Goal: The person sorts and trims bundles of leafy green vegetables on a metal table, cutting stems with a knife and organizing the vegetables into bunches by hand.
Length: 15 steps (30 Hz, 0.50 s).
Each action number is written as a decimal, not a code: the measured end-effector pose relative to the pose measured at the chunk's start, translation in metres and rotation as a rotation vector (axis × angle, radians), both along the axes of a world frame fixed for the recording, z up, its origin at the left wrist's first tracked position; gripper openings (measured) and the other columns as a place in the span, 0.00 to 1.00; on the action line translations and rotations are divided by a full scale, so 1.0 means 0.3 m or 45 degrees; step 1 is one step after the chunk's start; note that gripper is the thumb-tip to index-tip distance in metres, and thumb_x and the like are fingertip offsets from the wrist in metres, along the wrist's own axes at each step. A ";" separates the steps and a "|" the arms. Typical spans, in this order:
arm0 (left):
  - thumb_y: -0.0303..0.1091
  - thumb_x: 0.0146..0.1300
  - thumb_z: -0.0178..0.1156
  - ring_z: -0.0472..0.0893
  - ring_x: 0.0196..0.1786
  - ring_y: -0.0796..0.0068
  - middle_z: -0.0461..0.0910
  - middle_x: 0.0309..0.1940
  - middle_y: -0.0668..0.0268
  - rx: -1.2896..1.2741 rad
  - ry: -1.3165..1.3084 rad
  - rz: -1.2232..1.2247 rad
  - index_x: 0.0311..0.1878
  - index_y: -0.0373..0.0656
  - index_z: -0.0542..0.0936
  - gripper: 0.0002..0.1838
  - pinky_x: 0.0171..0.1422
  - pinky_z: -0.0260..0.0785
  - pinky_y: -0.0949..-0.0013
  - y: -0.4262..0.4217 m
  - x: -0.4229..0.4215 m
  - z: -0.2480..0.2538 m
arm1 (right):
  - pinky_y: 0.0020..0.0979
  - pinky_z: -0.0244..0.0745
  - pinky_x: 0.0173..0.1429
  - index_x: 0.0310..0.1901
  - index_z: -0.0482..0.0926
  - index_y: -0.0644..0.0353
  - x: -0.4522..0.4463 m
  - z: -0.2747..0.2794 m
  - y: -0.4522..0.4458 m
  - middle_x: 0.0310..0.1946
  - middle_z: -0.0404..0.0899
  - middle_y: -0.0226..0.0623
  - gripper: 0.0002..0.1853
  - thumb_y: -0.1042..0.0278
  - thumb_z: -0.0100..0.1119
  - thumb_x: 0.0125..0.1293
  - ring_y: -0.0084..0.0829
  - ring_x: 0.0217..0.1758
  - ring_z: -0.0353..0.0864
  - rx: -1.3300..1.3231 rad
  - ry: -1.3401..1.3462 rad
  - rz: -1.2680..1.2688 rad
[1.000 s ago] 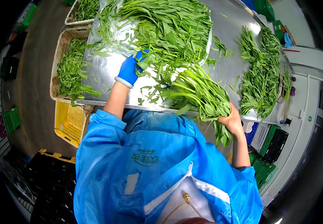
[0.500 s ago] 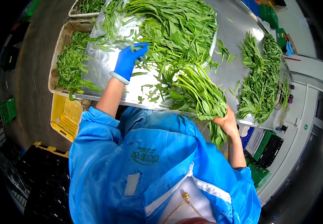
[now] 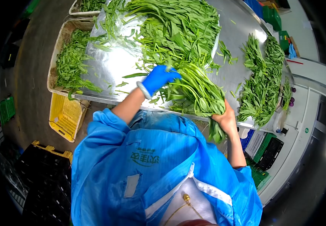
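Note:
My right hand (image 3: 226, 118), bare, is closed around the leafy end of a bunch of green leafy stems (image 3: 198, 88). The stems of this bunch point up and to the left, over the table's near edge. My left hand (image 3: 158, 79), in a blue glove, is at the left side of these stems, its fingers pointing right and blurred by motion. Whether it grips anything cannot be made out. Beyond both hands lies a large pile of the same greens (image 3: 178, 28) on the metal table (image 3: 112, 67). Loose leaves are scattered near my left hand.
A crate of leaves (image 3: 52, 77) stands against the table's left edge, with a yellow crate (image 3: 63, 116) below it. More greens (image 3: 262, 83) lie in a row at the table's right side. Black crates (image 3: 44, 180) stand at the lower left.
My left hand has moved right and down, from the pile's left edge to the bunch's stems. My right hand keeps its hold on the bunch, slightly farther left.

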<state>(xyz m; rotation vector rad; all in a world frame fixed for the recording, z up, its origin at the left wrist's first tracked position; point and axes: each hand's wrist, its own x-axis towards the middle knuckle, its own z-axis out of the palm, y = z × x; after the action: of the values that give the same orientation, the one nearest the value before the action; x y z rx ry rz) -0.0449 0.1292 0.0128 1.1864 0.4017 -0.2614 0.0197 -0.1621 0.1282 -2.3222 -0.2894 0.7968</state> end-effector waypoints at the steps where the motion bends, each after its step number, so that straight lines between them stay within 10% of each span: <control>1: 0.41 0.59 0.63 0.76 0.30 0.80 0.80 0.28 0.68 -0.031 -0.059 0.143 0.38 0.41 0.85 0.13 0.35 0.67 0.76 0.050 -0.020 -0.016 | 0.26 0.72 0.55 0.59 0.69 0.65 0.010 0.010 -0.011 0.46 0.81 0.36 0.34 0.79 0.67 0.46 0.25 0.47 0.79 0.110 0.203 -0.082; 4: 0.41 0.65 0.58 0.76 0.36 0.83 0.82 0.34 0.71 -0.022 0.014 0.514 0.45 0.43 0.84 0.14 0.41 0.67 0.77 0.155 -0.055 -0.106 | 0.27 0.69 0.59 0.59 0.70 0.66 0.004 0.038 -0.007 0.49 0.80 0.35 0.33 0.80 0.68 0.46 0.27 0.51 0.78 0.274 0.501 -0.228; 10: 0.36 0.52 0.71 0.77 0.50 0.77 0.80 0.46 0.64 -0.193 -0.044 -0.173 0.59 0.38 0.73 0.31 0.56 0.67 0.71 -0.034 -0.030 -0.044 | 0.30 0.68 0.61 0.58 0.71 0.66 -0.008 0.022 0.006 0.50 0.79 0.35 0.36 0.76 0.72 0.43 0.29 0.52 0.77 0.331 0.693 -0.255; 15: 0.24 0.48 0.69 0.77 0.43 0.79 0.79 0.42 0.66 -0.235 -0.137 0.239 0.58 0.37 0.75 0.30 0.49 0.71 0.75 0.008 -0.039 -0.031 | 0.29 0.69 0.60 0.58 0.71 0.65 -0.010 0.024 0.022 0.49 0.79 0.34 0.34 0.75 0.73 0.45 0.28 0.51 0.77 0.348 0.640 -0.208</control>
<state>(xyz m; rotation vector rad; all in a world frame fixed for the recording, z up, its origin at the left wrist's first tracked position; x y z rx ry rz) -0.0566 0.1316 0.0035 0.9696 0.3836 -0.0699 0.0166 -0.1554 0.1355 -1.7949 0.0144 1.1427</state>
